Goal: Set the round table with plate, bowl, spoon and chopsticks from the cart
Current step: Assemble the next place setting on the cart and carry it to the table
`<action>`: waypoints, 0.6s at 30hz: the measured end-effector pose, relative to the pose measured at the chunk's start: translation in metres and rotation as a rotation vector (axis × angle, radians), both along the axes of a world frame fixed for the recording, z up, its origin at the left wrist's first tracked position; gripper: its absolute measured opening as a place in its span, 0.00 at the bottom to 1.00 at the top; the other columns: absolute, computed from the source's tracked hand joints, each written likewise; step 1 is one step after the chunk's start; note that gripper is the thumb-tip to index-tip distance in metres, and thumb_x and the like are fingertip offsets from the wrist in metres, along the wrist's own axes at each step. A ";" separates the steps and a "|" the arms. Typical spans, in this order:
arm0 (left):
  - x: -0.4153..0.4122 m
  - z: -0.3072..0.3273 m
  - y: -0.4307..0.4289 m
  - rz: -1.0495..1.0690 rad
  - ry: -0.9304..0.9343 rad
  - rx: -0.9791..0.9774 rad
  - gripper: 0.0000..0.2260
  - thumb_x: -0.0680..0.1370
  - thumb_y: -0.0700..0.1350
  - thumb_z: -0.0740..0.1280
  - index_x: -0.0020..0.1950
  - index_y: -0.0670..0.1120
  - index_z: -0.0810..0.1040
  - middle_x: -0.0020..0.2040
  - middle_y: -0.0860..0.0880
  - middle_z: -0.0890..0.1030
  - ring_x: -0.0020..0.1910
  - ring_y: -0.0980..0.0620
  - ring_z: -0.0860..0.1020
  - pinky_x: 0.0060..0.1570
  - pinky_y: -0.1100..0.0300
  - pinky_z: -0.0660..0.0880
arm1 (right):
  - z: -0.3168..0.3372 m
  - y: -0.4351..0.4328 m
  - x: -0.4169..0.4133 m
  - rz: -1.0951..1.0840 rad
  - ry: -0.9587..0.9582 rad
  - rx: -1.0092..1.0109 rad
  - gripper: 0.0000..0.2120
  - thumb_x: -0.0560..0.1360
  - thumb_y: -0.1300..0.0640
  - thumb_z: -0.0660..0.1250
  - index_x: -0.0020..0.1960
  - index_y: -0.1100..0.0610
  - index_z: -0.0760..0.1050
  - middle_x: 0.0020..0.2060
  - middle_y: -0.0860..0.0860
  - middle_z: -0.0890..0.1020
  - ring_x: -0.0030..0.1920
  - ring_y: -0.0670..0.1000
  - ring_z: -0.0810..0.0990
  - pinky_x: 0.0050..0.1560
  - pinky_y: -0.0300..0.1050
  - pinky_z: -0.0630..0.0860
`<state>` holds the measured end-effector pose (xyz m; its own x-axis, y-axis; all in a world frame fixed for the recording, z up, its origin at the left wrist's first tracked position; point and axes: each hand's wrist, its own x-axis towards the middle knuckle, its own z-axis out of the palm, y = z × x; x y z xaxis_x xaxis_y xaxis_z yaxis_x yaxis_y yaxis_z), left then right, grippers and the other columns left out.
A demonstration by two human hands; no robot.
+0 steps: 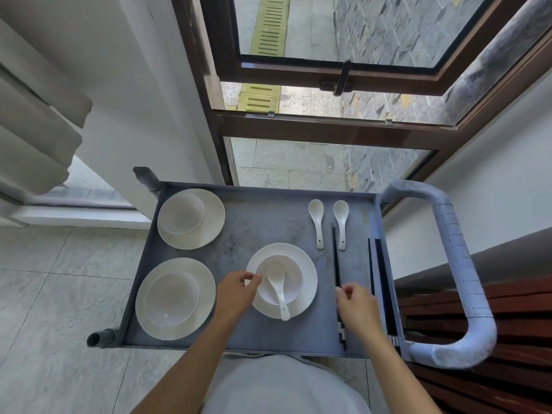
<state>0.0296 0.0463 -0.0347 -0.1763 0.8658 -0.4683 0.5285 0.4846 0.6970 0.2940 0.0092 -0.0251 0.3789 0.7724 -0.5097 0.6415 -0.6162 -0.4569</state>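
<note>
Right hand (357, 309): fingers curled, thumb and forefinger tips closed on a pair of black chopsticks (335, 258). The pair lies lengthwise on the grey metal cart tray (268, 222), running 12 to 6 and passing under the palm. Pale banded ends show at 6.

Left hand (237, 291): fingers curled, thumb and forefinger tips drawn together at 9 o'clock on the rim of a white ceramic bowl (294, 274). Cannot tell whether they grip the bowl, or the plate under it, or only touch.

The bowl sits in a round white plate (310, 274) at tray centre, toward 6. A white ceramic spoon (277, 283) lies in the bowl, with its handle over the rim at 6.

Two loose white spoons (317, 222) (341, 222) lie side by side at 1 o'clock on the tray, scoops toward 12. The pinched chopsticks' far tips lie between their handles.

More black chopsticks (379, 270) lie along the 3 o'clock wall.

Second bowl-on-plate set (191, 218) at 10 o'clock, third set (174, 298) at 8.

Pale foam-wrapped cart handle (460, 264) loops out at 3. Brown-framed window (328, 127) beyond 12, grey curtain (35, 130) at 10.
</note>
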 end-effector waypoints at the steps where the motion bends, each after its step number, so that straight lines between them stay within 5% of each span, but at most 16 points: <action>1: 0.000 0.000 0.000 0.004 0.002 -0.004 0.11 0.81 0.51 0.70 0.51 0.45 0.88 0.49 0.49 0.87 0.50 0.48 0.83 0.53 0.55 0.76 | 0.002 0.002 -0.012 0.035 0.068 0.005 0.09 0.83 0.50 0.65 0.53 0.55 0.80 0.47 0.51 0.85 0.49 0.52 0.81 0.52 0.47 0.77; 9: -0.001 0.002 0.000 0.045 -0.047 -0.030 0.09 0.80 0.52 0.71 0.50 0.48 0.87 0.45 0.53 0.84 0.50 0.48 0.84 0.49 0.58 0.73 | -0.006 0.022 -0.049 0.158 0.121 -0.018 0.08 0.80 0.48 0.68 0.47 0.51 0.81 0.39 0.45 0.83 0.46 0.50 0.82 0.47 0.45 0.77; 13: -0.005 0.003 0.000 0.087 -0.104 -0.062 0.13 0.79 0.53 0.73 0.60 0.49 0.83 0.53 0.54 0.81 0.52 0.52 0.80 0.53 0.59 0.73 | -0.012 0.025 -0.036 0.115 0.099 0.041 0.13 0.79 0.46 0.71 0.57 0.54 0.83 0.46 0.47 0.85 0.50 0.49 0.82 0.52 0.44 0.77; 16: -0.009 0.004 -0.002 0.166 -0.267 -0.090 0.15 0.77 0.51 0.76 0.62 0.53 0.78 0.58 0.52 0.82 0.56 0.49 0.81 0.57 0.50 0.81 | -0.015 0.033 -0.027 0.069 0.127 0.095 0.19 0.78 0.48 0.74 0.64 0.56 0.79 0.54 0.52 0.84 0.56 0.53 0.83 0.57 0.48 0.78; 18: -0.010 0.007 -0.003 0.240 -0.435 -0.153 0.17 0.77 0.48 0.77 0.63 0.52 0.76 0.60 0.50 0.81 0.57 0.47 0.83 0.49 0.52 0.85 | -0.015 0.041 -0.025 0.033 0.262 0.047 0.22 0.76 0.47 0.76 0.65 0.54 0.79 0.55 0.51 0.85 0.57 0.52 0.83 0.57 0.48 0.78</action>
<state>0.0194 0.0429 -0.0281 -0.1223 0.7411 -0.6601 0.0668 0.6698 0.7396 0.2693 0.0502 -0.0404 0.2127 0.8076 -0.5501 0.5170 -0.5707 -0.6379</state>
